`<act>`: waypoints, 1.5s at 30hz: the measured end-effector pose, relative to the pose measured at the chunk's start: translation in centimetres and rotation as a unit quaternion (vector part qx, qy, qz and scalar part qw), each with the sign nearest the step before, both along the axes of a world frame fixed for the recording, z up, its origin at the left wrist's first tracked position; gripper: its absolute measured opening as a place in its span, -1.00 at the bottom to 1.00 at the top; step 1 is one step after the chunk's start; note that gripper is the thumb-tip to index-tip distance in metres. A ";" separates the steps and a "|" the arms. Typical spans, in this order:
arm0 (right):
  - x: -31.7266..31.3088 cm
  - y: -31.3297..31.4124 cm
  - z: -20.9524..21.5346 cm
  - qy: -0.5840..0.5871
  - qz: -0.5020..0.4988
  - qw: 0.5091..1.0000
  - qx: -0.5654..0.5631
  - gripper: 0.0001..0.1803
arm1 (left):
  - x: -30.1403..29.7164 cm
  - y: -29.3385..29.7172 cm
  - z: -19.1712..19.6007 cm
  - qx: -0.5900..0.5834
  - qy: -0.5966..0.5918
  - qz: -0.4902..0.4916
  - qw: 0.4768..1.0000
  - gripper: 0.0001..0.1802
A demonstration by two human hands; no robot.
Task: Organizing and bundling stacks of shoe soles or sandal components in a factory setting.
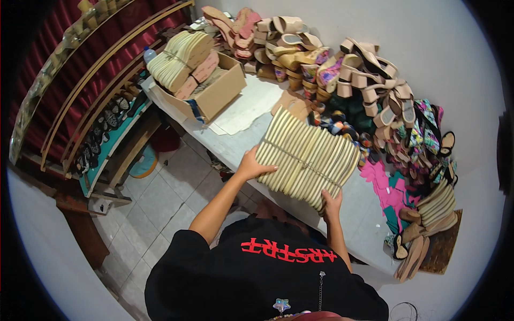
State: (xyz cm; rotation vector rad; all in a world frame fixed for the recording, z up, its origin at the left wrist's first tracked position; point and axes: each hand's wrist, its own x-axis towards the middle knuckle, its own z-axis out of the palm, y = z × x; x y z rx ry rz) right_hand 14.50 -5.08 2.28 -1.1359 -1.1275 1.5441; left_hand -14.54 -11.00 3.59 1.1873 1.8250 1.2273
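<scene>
Between my two hands is a thick bundle of cream shoe insoles [305, 158], stacked side by side on edge and tied round the middle with a thin cord. My left hand [252, 165] is closed on the bundle's left end, thumb lying over the near side. At the right end my right hand [331, 203] grips the near corner, fingers partly hidden beneath. The bundle is over the front part of the white table [364, 214]; whether it rests on the top or is held just above it, I cannot tell.
A cardboard box [219, 93] holding another tied insole bundle [179, 59] stands at the table's far left. Heeled sandals [369, 80] are piled along the wall. Pink fabric pieces [381, 184] lie at right, near more insoles [436, 208]. A shoe rack [115, 139] stands left.
</scene>
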 end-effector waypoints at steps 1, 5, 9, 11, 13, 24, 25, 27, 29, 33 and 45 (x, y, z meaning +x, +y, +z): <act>-2.1 0.3 1.0 0.025 0.004 1.000 0.011 -0.45 | -1.7 0.0 1.2 -0.011 0.036 0.035 0.999 0.15; -11.7 1.4 4.5 0.068 0.030 0.996 0.041 -0.41 | -10.3 -1.0 8.0 0.013 0.076 0.084 0.993 0.11; -23.5 1.6 9.1 0.122 0.070 0.986 0.091 -0.38 | -20.7 -2.8 15.0 0.075 0.127 0.117 0.982 0.06; -29.4 1.6 12.3 0.143 0.097 0.980 0.103 -0.35 | -26.5 -3.3 18.0 0.077 0.175 0.153 0.970 0.05; -35.4 1.4 15.7 0.159 0.119 0.975 0.104 -0.30 | -33.0 -3.2 20.6 0.093 0.207 0.140 0.964 0.04; -59.6 1.4 18.5 -0.050 0.040 0.969 0.240 -0.13 | -57.0 0.3 19.8 0.073 0.020 0.097 0.992 -0.20; -60.1 1.4 17.7 -0.056 0.077 0.976 0.197 -0.10 | -58.9 1.1 17.5 0.037 0.054 0.121 0.990 -0.19; -60.8 1.8 15.3 -0.070 0.079 0.970 0.220 -0.08 | -59.6 1.5 14.5 0.044 0.075 0.190 0.978 -0.20; -60.8 2.9 13.4 -0.094 0.055 0.962 0.251 -0.06 | -57.8 3.0 15.9 0.046 0.079 0.170 0.981 -0.20; -60.3 1.7 15.7 -0.060 0.081 0.969 0.225 -0.05 | -58.6 2.9 16.4 0.061 0.133 0.163 0.976 -0.23; -61.1 1.4 13.8 -0.135 0.086 0.954 0.253 -0.03 | -60.6 5.0 14.7 0.103 0.116 0.105 0.982 -0.19</act>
